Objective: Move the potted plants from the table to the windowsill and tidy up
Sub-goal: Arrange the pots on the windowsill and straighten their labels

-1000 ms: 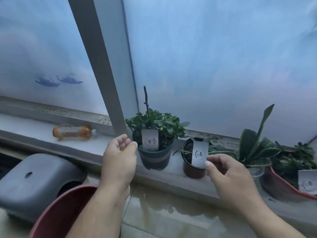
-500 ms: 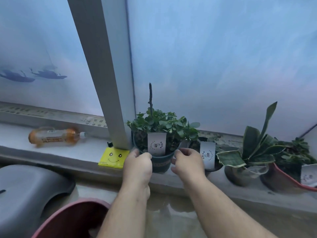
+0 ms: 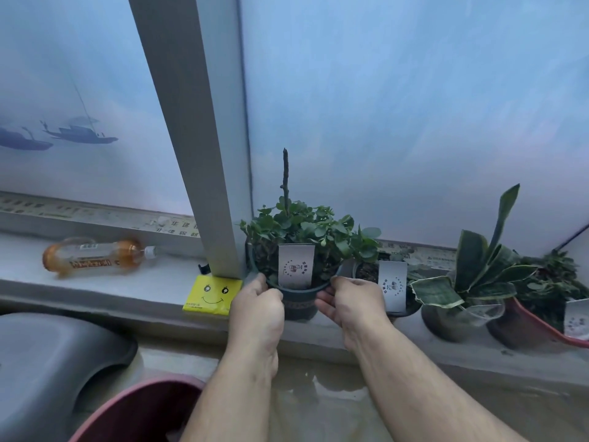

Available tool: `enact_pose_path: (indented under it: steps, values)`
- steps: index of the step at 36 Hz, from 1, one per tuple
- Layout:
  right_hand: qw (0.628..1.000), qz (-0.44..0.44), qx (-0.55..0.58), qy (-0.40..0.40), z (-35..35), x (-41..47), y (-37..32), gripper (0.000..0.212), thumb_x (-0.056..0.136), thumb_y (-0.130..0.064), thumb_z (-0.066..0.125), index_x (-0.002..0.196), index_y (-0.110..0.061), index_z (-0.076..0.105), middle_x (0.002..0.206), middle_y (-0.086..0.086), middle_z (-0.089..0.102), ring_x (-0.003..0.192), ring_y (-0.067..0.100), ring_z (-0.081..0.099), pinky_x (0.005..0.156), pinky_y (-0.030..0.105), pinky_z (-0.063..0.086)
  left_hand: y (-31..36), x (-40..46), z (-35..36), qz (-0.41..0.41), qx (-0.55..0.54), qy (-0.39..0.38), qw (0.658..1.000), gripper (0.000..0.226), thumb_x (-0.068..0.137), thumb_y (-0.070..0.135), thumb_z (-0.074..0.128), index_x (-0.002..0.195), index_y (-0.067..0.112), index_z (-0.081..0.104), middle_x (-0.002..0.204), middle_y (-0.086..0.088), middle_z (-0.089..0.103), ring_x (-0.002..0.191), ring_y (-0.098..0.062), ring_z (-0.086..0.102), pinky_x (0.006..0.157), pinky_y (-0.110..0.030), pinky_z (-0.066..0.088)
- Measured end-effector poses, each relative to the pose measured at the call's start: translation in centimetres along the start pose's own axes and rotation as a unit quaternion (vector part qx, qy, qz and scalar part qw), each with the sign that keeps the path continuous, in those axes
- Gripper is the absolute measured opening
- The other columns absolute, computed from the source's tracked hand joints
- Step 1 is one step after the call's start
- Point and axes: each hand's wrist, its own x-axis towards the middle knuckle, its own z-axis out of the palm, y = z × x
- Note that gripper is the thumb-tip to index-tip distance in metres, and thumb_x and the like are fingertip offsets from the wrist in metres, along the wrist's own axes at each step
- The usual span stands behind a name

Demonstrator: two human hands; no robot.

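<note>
Matt dark plastic pot (image 3: 298, 299), rough grey windowsill (image 3: 127, 282), glossy clear plastic bottle (image 3: 95, 256)

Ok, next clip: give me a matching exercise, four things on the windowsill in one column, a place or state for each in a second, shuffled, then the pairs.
Things
1. orange bottle
2. yellow smiley packet
3. dark green pot
4. snake plant

Places or states
A. gripped at the rim by the left hand and the right hand
B. lying on its side, far left of the sill
C. flat at the foot of the window post
D. standing to the right of the two tagged pots

Pairs: 1-B, 2-C, 3-A, 4-D
</note>
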Motion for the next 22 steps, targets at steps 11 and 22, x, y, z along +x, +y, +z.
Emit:
enact_pose_path:
  steps: [11,22]
  values:
    - [0.995,-0.062,-0.074,0.036,-0.5,-0.5,0.7,0.011,0.098,-0.020,0.064,0.089,-0.014,0.068,0.075,0.005,0.071,0.070,0.023,0.068,0.074,0.041,0.062,-0.8,1.1,-0.8,0.090,0.119,0.031,0.988,0.049,0.092,-0.003,0.049,0.131,0.022,0.063,0.111,0.015,0.070,0.106,-0.009,0.063,0.093,-0.026,0.047]
    - [0.899,-0.249,-0.357,-0.043,0.5,-3.7,-0.2,0.045,0.090,-0.011,0.053,0.130,-0.024,0.068,0.124,-0.007,0.071,0.114,0.011,0.064,0.103,0.027,0.050,-0.9,1.6,0.0,0.185,0.242,0.039,0.952,0.052,0.088,0.011,0.051,0.138,0.024,0.057,0.131,0.006,0.062,0.117,-0.011,0.059,0.106,-0.041,0.050]
